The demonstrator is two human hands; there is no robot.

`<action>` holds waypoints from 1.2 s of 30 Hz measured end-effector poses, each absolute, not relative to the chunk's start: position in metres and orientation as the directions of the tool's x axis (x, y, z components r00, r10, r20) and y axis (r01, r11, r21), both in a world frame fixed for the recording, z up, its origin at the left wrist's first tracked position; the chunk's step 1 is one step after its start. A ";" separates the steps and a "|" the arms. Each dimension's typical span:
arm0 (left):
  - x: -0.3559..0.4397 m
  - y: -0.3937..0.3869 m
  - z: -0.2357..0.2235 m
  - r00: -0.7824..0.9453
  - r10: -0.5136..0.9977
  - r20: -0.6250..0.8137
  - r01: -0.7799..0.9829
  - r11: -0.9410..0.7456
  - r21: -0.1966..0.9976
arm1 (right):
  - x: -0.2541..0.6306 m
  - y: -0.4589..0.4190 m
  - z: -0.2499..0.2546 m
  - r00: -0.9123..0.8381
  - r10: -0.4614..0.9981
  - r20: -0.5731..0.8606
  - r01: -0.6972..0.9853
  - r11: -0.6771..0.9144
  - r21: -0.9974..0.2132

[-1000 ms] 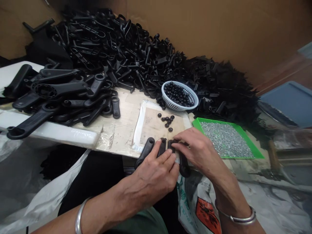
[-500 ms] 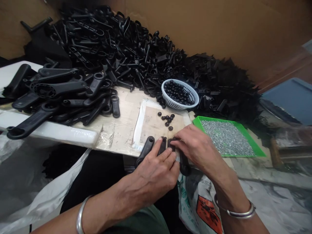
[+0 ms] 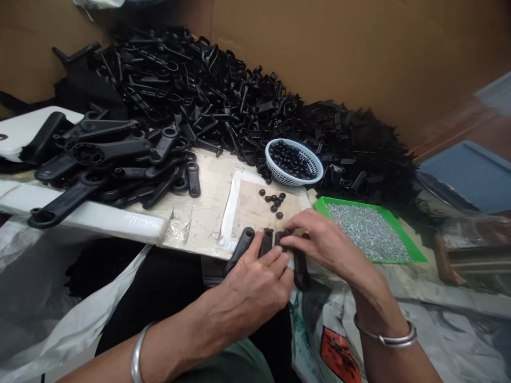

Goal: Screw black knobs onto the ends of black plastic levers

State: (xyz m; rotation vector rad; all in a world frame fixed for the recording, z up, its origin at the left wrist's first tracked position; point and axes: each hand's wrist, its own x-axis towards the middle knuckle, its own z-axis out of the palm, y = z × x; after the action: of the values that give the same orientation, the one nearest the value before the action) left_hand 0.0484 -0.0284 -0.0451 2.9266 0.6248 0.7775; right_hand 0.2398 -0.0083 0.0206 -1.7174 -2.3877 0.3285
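Observation:
Several black plastic crank arms lie side by side at the table's front edge, ends pointing away from me. My left hand (image 3: 257,279) lies across them, its fingers bent over the middle ones and the index finger along one crank arm (image 3: 266,242). To its left a leftmost crank arm (image 3: 240,247) shows clearly. My right hand (image 3: 325,242) pinches at the far end of another crank arm (image 3: 280,235); whatever small piece is between the fingertips is hidden. Below the right hand, a rightmost crank arm (image 3: 302,271) juts over the edge. Beyond the hands lie loose black knobs (image 3: 273,199).
A light-blue basket (image 3: 315,173) holds black knobs. Right of it, a green tray (image 3: 417,252) is filled with small metal pins or screws. Finished-looking black crank arms (image 3: 107,154) are stacked at left, with a large heap of black plastic parts (image 3: 223,101) behind. A printed bag (image 3: 335,340) hangs below.
The whole view has shifted slightly, so the table things sit a little lower. Both hands keep nearly the same place on the crank arms.

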 end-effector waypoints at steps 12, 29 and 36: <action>0.047 -0.031 -0.041 0.803 0.379 0.460 0.365 -0.923 0.124 | 0.244 0.034 0.007 -0.245 0.969 0.004 0.920 0.234 -0.313; 0.021 -0.033 -0.049 0.729 0.358 0.583 0.431 -0.902 0.015 | 0.258 -0.012 0.012 -0.031 0.996 0.090 0.601 0.090 -0.794; 0.021 -0.033 -0.046 0.743 0.391 0.544 0.439 -0.897 0.044 | 0.238 -0.017 0.017 -0.164 0.965 0.205 0.771 0.255 -0.584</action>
State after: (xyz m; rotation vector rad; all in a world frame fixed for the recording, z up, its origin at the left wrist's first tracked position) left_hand 0.0214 -0.0327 -0.0459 3.0131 0.7187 0.9084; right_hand 0.2376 -0.0174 0.0174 -1.5700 -1.9944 0.4712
